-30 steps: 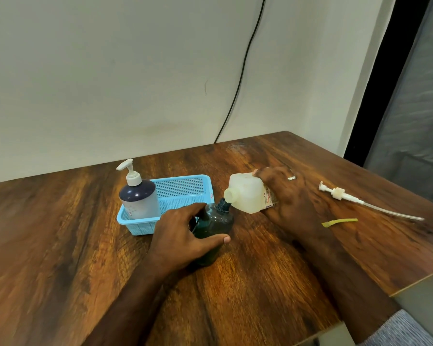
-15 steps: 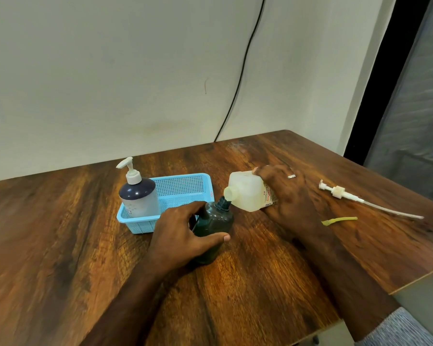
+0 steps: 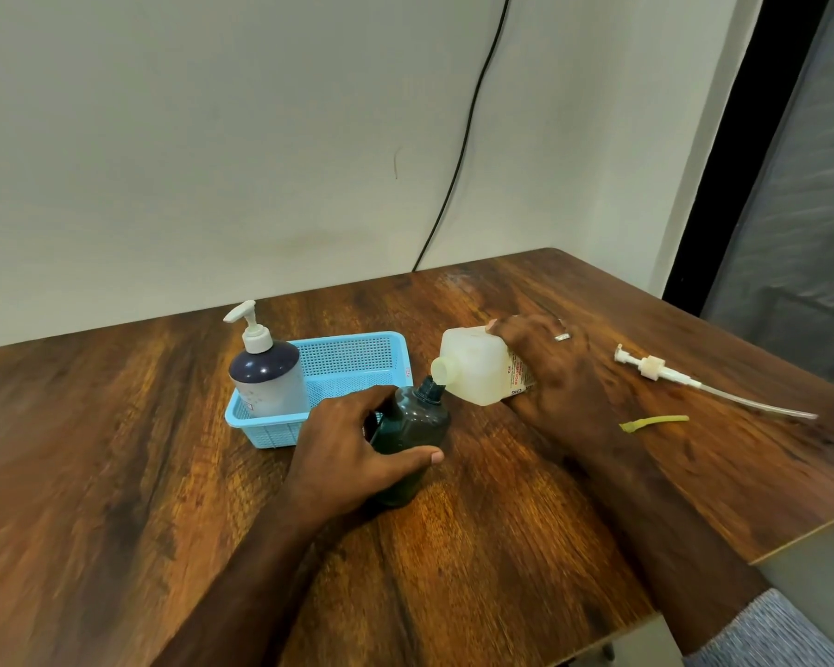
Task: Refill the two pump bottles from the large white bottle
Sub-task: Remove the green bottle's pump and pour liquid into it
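Note:
My right hand [image 3: 552,373] grips the large white bottle [image 3: 473,370], tipped on its side with its open mouth at the neck of the dark green pump bottle [image 3: 408,426]. That green bottle stands upright on the table with its pump off, and my left hand [image 3: 357,450] holds it round the body. Its pump head with the long tube [image 3: 670,377] lies on the table to the right. A second pump bottle [image 3: 268,380], dark-topped with a white pump fitted, stands in the left end of the blue basket [image 3: 352,365].
A small yellow-green strip [image 3: 653,422] lies on the wooden table [image 3: 116,474] right of my right wrist. A black cable [image 3: 463,137] runs down the wall behind. The table's right and front-right edges are close to my right forearm.
The white bottle has tipped slightly further, its mouth now lower over the green bottle's neck. Both hands keep their hold and place.

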